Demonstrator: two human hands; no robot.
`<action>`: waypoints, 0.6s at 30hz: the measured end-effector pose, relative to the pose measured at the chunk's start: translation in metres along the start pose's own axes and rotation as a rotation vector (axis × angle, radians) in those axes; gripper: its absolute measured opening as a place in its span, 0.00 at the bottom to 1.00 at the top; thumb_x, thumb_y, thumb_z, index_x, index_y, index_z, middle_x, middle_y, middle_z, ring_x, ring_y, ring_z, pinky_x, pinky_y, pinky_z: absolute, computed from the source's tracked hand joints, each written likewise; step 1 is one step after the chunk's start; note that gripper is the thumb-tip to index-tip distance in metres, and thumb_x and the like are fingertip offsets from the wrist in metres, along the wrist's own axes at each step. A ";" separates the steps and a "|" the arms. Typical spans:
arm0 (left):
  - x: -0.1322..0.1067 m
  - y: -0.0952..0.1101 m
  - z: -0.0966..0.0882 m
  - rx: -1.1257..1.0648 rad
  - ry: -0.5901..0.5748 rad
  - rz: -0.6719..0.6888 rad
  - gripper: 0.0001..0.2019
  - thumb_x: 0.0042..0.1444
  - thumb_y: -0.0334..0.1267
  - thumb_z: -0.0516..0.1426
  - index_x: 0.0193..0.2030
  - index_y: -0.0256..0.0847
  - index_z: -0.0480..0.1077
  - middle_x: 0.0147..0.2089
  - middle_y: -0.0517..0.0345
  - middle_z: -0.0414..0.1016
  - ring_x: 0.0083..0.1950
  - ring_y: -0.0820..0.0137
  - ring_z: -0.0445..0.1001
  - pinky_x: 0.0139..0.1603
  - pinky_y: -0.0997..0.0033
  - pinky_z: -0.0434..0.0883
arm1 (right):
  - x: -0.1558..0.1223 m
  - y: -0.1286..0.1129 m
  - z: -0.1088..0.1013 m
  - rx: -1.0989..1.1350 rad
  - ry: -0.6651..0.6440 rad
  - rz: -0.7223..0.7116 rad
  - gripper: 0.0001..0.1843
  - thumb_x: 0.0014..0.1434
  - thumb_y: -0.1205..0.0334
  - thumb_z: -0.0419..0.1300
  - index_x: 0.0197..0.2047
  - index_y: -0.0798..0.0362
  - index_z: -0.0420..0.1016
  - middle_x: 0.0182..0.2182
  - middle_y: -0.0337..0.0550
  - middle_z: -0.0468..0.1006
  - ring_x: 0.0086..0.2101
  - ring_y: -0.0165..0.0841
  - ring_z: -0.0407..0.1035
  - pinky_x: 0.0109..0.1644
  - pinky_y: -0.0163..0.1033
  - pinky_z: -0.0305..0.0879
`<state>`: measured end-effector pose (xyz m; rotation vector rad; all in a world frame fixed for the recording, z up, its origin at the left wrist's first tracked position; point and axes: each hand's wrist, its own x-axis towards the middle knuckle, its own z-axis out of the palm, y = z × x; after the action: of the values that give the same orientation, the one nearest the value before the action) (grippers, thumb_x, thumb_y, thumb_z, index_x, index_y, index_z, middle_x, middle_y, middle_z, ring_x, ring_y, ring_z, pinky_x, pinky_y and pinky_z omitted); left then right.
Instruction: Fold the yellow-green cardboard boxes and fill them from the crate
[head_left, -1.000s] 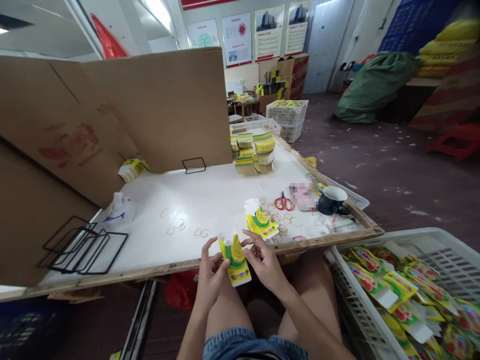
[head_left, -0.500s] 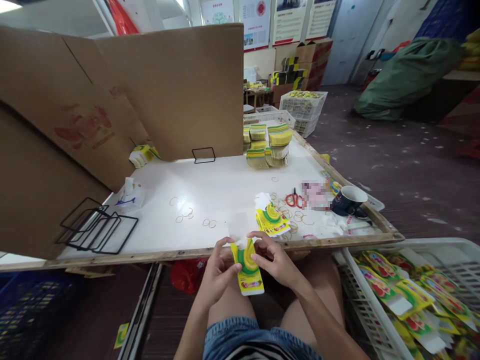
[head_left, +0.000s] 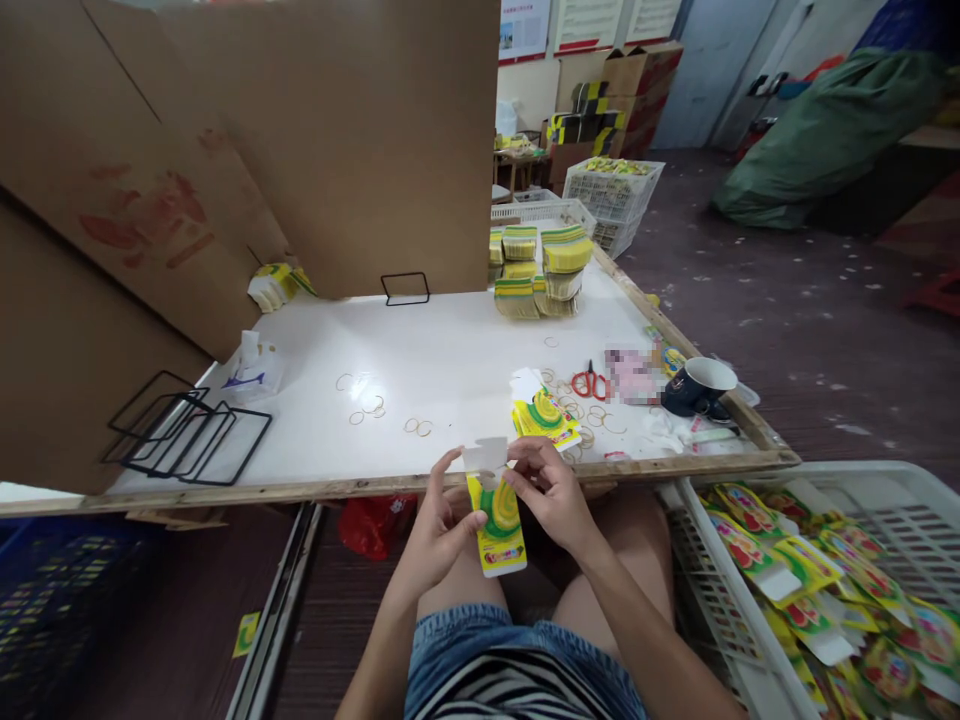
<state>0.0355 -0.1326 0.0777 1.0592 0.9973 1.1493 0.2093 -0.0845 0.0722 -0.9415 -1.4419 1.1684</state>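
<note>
Box (head_left: 501,525) finger-gripped by left hand (head_left: 437,540) and right hand (head_left: 553,495), apparently shaping its flap (head_left: 487,456); next calls for steady sides.

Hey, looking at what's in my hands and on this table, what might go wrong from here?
The yellow-green carton might crease or tear, since the left hand and right hand both hold it just below its raised white flap.

The dark mug could get knocked off, as it stands close to the right edge of the white table.

The small carton pile lies just beyond the right hand, so a bump might scatter it.
</note>
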 end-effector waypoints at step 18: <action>-0.004 0.001 -0.002 0.317 0.008 0.060 0.22 0.58 0.37 0.57 0.60 0.41 0.63 0.48 0.49 0.77 0.42 0.65 0.78 0.43 0.69 0.75 | 0.000 -0.009 -0.001 -0.298 -0.241 0.115 0.17 0.55 0.63 0.59 0.49 0.51 0.73 0.25 0.35 0.73 0.24 0.29 0.64 0.28 0.32 0.59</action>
<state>0.0326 -0.1366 0.0786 1.3437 1.1871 1.0655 0.2102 -0.0867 0.0805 -1.1285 -1.8123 1.2030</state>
